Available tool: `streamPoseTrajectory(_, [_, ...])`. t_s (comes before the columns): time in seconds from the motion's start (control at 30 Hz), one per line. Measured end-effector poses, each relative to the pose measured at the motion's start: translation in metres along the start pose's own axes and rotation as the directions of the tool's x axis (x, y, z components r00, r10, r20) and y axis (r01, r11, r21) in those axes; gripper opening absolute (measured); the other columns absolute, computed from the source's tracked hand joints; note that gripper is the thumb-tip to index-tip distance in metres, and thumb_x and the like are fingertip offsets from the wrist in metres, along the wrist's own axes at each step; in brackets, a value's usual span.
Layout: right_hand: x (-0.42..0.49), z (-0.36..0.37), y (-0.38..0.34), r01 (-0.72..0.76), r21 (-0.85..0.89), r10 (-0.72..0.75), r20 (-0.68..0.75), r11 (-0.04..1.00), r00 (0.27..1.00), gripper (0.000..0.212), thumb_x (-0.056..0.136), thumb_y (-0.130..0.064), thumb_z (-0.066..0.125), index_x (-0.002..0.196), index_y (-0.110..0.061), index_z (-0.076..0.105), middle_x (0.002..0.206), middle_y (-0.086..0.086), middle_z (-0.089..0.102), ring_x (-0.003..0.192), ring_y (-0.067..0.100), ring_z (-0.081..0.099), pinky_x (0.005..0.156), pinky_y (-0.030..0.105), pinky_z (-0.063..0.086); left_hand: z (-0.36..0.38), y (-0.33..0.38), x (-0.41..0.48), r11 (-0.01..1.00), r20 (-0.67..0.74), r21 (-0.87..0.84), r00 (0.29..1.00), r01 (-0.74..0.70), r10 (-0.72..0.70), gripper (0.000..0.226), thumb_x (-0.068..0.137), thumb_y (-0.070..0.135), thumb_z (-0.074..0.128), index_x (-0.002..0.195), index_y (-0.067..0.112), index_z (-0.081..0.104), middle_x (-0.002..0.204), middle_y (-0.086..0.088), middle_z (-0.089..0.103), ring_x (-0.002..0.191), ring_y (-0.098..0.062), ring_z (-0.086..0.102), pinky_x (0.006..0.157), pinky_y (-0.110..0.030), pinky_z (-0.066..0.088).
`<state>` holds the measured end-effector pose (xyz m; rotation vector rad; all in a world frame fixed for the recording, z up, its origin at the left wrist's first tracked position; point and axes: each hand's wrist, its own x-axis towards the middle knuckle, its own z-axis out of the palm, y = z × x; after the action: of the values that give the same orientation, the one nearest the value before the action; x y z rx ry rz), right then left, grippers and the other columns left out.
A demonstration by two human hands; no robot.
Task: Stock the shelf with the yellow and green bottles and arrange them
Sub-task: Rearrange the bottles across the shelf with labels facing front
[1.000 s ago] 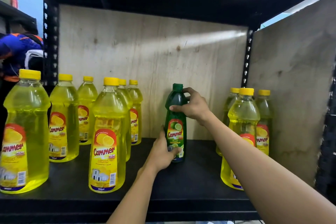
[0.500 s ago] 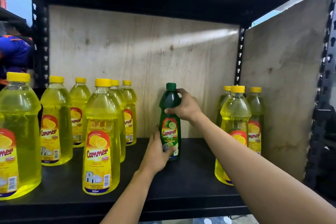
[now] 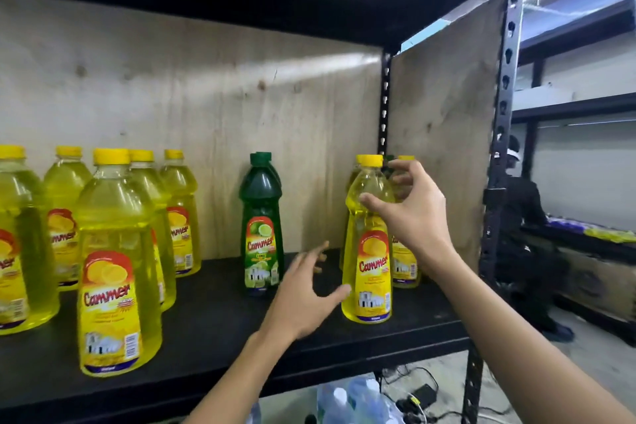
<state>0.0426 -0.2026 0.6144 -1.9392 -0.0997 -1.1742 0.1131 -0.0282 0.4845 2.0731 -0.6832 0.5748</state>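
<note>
Right hand: my right hand is raised at the neck of the front yellow bottle on the right side of the shelf. The thumb touches the bottle's shoulder and the other fingers curl open behind the neck, near the cap. They do not close around it.

Left hand: my left hand is low over the shelf, palm turned to the right, fingers spread and open, holding nothing. The thumb tip is just beside the lower body of the same yellow bottle; I cannot tell if it touches.

Green bottle: the green bottle stands upright near the back board, between the two yellow groups, with its label to the front. No hand is on it.

Yellow bottles, left: the left group stands upright in rows on the left part of the shelf.

Yellow bottles, right: more yellow bottles stand behind the front one, partly hidden by my hand.

Change from half a second ago: then both hands held the green bottle, right hand at its neck and left hand at its base. Now both have let it go and have moved to the right, to the front yellow bottle. The green bottle is in the same place by the back board.
</note>
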Motion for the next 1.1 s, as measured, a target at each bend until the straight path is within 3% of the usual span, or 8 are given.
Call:
streamPoseTrajectory(0.1, [0.003,0.0,0.016,-0.104,-0.014,0.105,0.15,0.994,0.983,0.081,0.065,-0.035,0.091,0.136,-0.028,0.053,0.118,-0.004,0.067,0.101,0.008,0.062,0.088,0.028,0.054,0.029,0.016,0.003,0.99,0.165,-0.07,0.98,0.121,-0.108,0.097,0.052,0.076,0.078,0.135,0.045,0.038,0.121,0.021,0.062,0.105,0.002,0.062,0.095,-0.032,0.053])
streamPoseTrajectory(0.2, [0.005,0.002,0.026,-0.116,0.021,0.111,0.162,0.993,0.98,0.085,0.064,-0.031,0.093,0.139,-0.028,0.052,0.119,-0.003,0.069,0.098,0.007,0.066,0.087,0.03,0.058,0.044,0.027,0.007,0.98,0.13,-0.093,0.978,0.176,-0.163,0.085,0.052,0.067,0.082,0.123,0.041,0.045,0.117,0.013,0.067,0.103,-0.003,0.065,0.093,-0.032,0.054])
streamPoseTrajectory(0.47, [0.009,0.005,0.038,-0.08,0.015,0.076,0.166,0.997,0.983,0.088,0.066,-0.036,0.092,0.143,-0.028,0.05,0.125,0.0,0.067,0.102,0.011,0.067,0.086,0.032,0.059,0.047,0.027,0.007,0.975,0.103,-0.109,0.978,0.194,-0.183,0.081,0.058,0.065,0.082,0.126,0.039,0.045,0.12,0.013,0.066,0.107,-0.007,0.064,0.092,-0.029,0.052])
streamPoseTrajectory(0.67, [0.01,0.0,0.041,-0.055,-0.006,0.055,0.184,0.998,0.981,0.085,0.07,-0.033,0.089,0.144,-0.023,0.048,0.128,0.002,0.066,0.11,0.014,0.066,0.095,0.038,0.057,0.05,0.039,0.005,0.974,0.06,-0.059,0.975,0.218,-0.214,0.081,0.061,0.061,0.082,0.127,0.034,0.046,0.12,0.011,0.066,0.108,-0.011,0.063,0.089,-0.028,0.049])
streamPoseTrajectory(0.87, [0.015,-0.004,0.048,-0.071,0.012,0.066,0.262,0.997,0.963,0.083,0.074,-0.031,0.087,0.145,-0.03,0.046,0.122,-0.008,0.064,0.094,0.006,0.068,0.079,0.029,0.059,0.044,0.041,0.006,0.966,0.137,-0.037,0.959,0.254,-0.247,0.082,0.061,0.063,0.082,0.129,0.034,0.047,0.121,0.013,0.065,0.108,-0.01,0.063,0.091,-0.027,0.049])
streamPoseTrajectory(0.93, [0.021,-0.012,0.058,-0.211,0.162,0.149,0.326,0.964,0.934,0.07,0.077,-0.024,0.085,0.138,-0.032,0.053,0.12,-0.007,0.067,0.093,0.01,0.071,0.076,0.031,0.061,0.033,0.034,0.013,0.944,0.266,-0.086,0.921,0.318,-0.286,0.076,0.063,0.052,0.086,0.128,0.035,0.05,0.119,0.015,0.065,0.108,-0.007,0.063,0.095,-0.028,0.05])
streamPoseTrajectory(1.0, [0.024,-0.018,0.069,-0.329,0.295,0.219,0.349,0.897,0.911,0.053,0.081,-0.013,0.08,0.127,-0.031,0.062,0.112,-0.003,0.074,0.097,0.016,0.073,0.08,0.035,0.062,0.019,0.025,0.021,0.904,0.426,-0.152,0.852,0.4,-0.305,0.062,0.074,0.024,0.084,0.124,0.036,0.051,0.119,0.015,0.063,0.111,-0.008,0.061,0.1,-0.034,0.05])
streamPoseTrajectory(1.1, [0.022,-0.015,0.084,-0.334,0.328,0.252,0.268,0.884,0.93,0.042,0.084,-0.002,0.072,0.114,-0.031,0.069,0.102,-0.005,0.075,0.1,0.021,0.072,0.083,0.04,0.062,0.008,0.016,0.034,0.871,0.456,-0.221,0.836,0.439,-0.306,0.051,0.083,-0.009,0.056,0.111,0.034,0.059,0.112,0.009,0.068,0.106,-0.01,0.066,0.093,-0.035,0.055])
